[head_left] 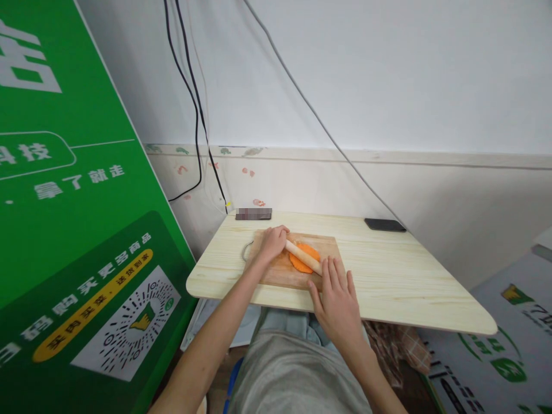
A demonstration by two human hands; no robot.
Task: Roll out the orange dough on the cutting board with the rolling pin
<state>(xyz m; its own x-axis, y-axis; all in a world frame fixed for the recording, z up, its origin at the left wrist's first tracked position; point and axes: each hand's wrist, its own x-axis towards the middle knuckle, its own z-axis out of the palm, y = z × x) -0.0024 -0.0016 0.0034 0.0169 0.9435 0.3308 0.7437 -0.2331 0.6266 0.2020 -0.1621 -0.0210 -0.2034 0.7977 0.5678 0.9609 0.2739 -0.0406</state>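
Note:
A pale wooden rolling pin lies slantwise across a flat, roundish piece of orange dough. Under the dough is a wooden cutting board with a metal ring handle at its left edge. My left hand is closed over the upper left end of the pin, fingers curled. At the lower right end, my right hand rests flat on the pin, fingers stretched out and thumb spread to the side. Both pin ends are partly hidden by the hands.
The board lies on a light wood-grain table against the wall. A dark phone is at the back right, a blurred flat object at the back left. Cables hang behind. A green sign panel stands left.

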